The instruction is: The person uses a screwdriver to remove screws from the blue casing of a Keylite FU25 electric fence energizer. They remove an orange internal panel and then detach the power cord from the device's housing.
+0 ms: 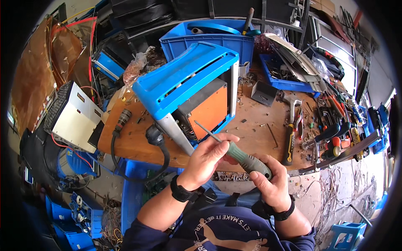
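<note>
A screwdriver (245, 160) with a grey-green handle and a thin metal shaft lies across both my hands. My right hand (270, 180) grips the handle's rear end. My left hand (207, 159) pinches the shaft near where it meets the handle. The tip points up-left toward a blue and silver machine (188, 90) with an orange block inside, standing tilted on the wooden workbench (255, 125). A thick black cable (161, 146) with a plug hangs from the machine's front over the bench edge.
A blue crate (209, 39) stands behind the machine. Pliers, screwdrivers and hex keys (326, 125) lie on the bench's right side. A small grey metal box (264, 93) sits mid-bench. A white perforated casing (75, 115) stands left. Blue crates (134, 188) and wire scraps cover the floor.
</note>
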Demonstrator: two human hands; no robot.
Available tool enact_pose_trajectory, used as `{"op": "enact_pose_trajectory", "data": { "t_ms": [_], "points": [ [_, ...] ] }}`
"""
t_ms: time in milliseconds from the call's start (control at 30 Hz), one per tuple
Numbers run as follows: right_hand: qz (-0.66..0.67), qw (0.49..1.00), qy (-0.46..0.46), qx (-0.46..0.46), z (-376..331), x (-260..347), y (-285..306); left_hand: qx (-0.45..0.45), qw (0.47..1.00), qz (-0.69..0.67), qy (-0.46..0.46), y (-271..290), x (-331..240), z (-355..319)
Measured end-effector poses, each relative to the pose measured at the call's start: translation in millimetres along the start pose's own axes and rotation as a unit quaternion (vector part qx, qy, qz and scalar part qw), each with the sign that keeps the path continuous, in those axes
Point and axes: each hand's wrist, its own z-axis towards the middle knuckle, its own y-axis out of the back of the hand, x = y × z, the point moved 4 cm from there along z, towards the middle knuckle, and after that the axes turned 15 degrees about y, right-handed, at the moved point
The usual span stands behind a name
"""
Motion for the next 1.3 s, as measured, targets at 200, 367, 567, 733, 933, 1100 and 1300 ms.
{"op": "enact_pose_trajectory", "data": {
  "t_ms": [200, 367, 567, 733, 933, 1100, 1300],
  "points": [
    [0.003, 1.0, -0.001, 0.016, 3.2, 6.9, -1.5, 0.001, 1.0, 0.022, -0.013, 2.1, -4.7, -1.2],
    [0.024, 0.999, -0.026, 0.008, 5.1, 5.2, -3.9, 0.004, 1.0, 0.012, -0.005, 6.2, -7.5, -1.9],
    [-0.007, 1.0, -0.014, 0.012, 7.7, 2.6, -4.4, 0.003, 1.0, -0.003, 0.0, 8.2, -7.4, 0.7],
    [0.002, 1.0, 0.007, 0.006, 7.6, -1.0, -4.9, -0.003, 1.0, 0.001, -0.006, 7.7, -8.0, 1.2],
    [0.004, 1.0, 0.005, 0.004, 8.6, 0.7, -7.0, 0.007, 1.0, 0.002, -0.003, 8.9, -8.5, 1.4],
    [-0.016, 1.0, 0.023, 0.01, 8.6, -0.5, -7.0, 0.012, 1.0, 0.0, 0.004, 12.3, -6.6, 2.1],
    [-0.109, 0.99, 0.085, -0.001, 6.3, 6.6, -11.2, 0.033, 0.999, -0.038, -0.001, 10.2, -8.9, -1.8]
  ]
}}
